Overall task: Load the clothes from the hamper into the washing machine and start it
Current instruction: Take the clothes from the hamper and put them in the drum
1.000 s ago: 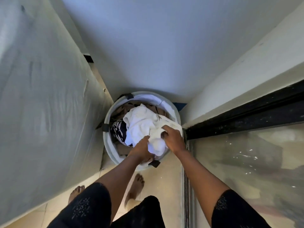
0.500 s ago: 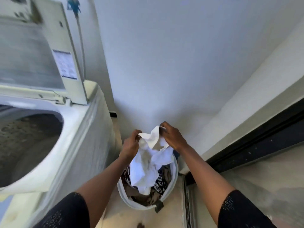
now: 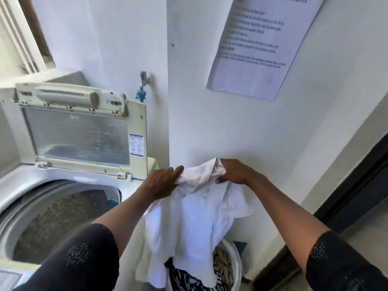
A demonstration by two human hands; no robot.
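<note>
Head view shows the left hand (image 3: 160,183) and right hand (image 3: 234,172) each pinching the top edge of a crumpled white cotton garment (image 3: 195,219), which hangs between them above the round white laundry hamper (image 3: 236,255), to the right of the open top-loading white washing machine (image 3: 69,208). Its long lower hem drapes onto the 2 or more patterned clothes (image 3: 184,278) left in the hamper. Swung across, that hem could drag a piece out or catch on the drum rim, and with only pinch grips on the edge the cloth could slip and fall outside the tub.

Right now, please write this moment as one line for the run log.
left hand: holds white garment | right hand: holds it too | garment: above hamper | washer lid: open
</note>
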